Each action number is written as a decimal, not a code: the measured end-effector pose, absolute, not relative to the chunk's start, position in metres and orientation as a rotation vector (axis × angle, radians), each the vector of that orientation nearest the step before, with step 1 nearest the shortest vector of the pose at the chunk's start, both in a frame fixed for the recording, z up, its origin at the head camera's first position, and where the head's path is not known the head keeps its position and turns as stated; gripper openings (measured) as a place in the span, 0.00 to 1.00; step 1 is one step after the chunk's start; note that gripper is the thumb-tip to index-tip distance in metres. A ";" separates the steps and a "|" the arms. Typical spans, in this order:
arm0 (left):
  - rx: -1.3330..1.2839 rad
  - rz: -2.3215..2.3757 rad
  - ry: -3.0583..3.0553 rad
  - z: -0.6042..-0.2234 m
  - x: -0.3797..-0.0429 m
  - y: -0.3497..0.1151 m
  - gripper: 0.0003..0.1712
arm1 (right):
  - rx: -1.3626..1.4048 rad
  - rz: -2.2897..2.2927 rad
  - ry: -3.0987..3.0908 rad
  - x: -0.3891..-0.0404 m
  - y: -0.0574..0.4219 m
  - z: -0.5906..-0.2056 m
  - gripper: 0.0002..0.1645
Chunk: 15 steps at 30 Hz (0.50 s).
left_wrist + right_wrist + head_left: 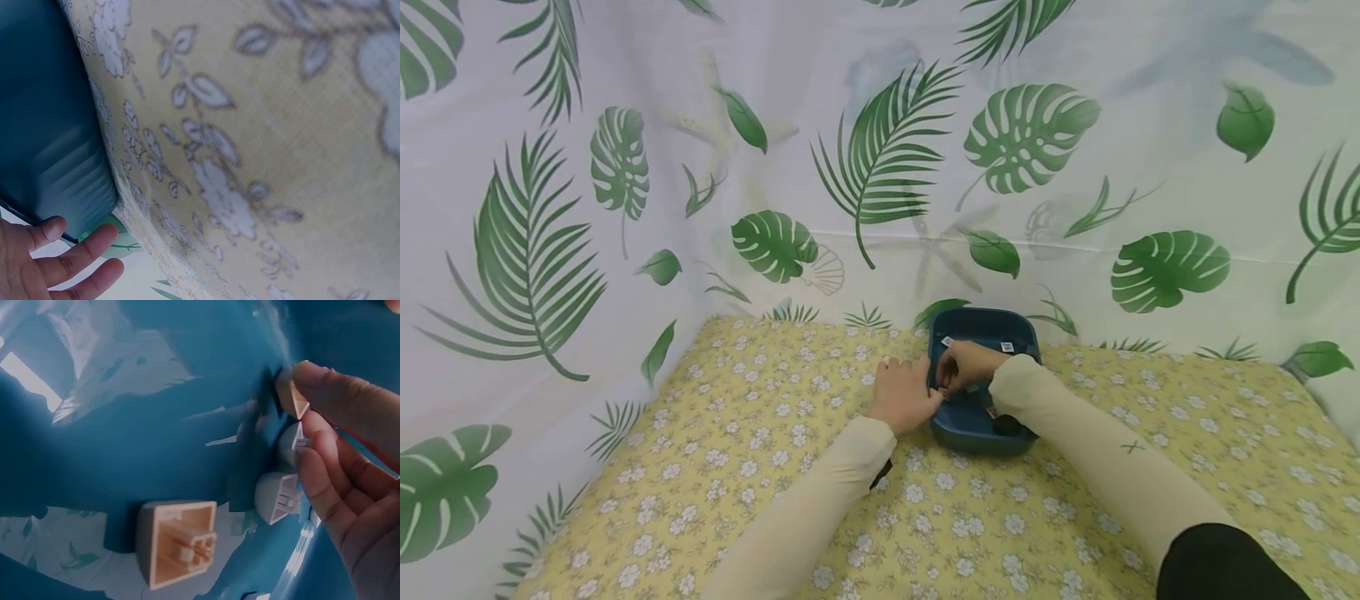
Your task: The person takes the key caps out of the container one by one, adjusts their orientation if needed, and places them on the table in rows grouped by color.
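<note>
A blue plastic basin [981,437] stands on the floral cloth, with keyboard keycaps inside. My right hand [973,365] reaches in at its left side, and in the right wrist view the thumb and a finger pinch an orange keycap [290,394] near the wall. Two white keycaps, one a white keycap [275,497], lie just below those fingertips. Another orange keycap [181,540] lies stem up, apart from the hand. Outside the left rim is my left hand [902,393], its thumb at the rim; the left wrist view shows its fingers [75,256] extended loosely beside the wall.
More small white keycaps, such as one white keycap [1007,347], lie toward the basin's far side. A yellow floral tablecloth [760,433] covers the table. A white leaf-printed curtain [865,208] rises behind it and along the left.
</note>
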<state>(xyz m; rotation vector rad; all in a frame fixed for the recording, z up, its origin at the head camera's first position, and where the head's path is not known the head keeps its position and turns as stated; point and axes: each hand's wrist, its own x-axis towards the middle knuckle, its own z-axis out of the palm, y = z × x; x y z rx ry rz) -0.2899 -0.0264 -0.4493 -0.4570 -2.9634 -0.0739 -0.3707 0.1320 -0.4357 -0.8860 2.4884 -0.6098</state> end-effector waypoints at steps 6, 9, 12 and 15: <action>-0.464 -0.073 -2.962 -0.447 -0.288 -0.026 0.20 | -0.902 -0.560 2.494 -0.369 0.130 -0.437 0.07; -0.461 -0.073 -2.961 -0.447 -0.288 -0.026 0.20 | -0.919 -0.560 2.495 -0.371 0.130 -0.439 0.06; -0.461 -0.075 -2.959 -0.448 -0.289 -0.027 0.20 | -0.932 -0.576 2.491 -0.372 0.132 -0.441 0.05; -0.464 -0.081 -2.948 -0.448 -0.288 -0.027 0.19 | -0.951 -0.597 2.487 -0.375 0.133 -0.443 0.04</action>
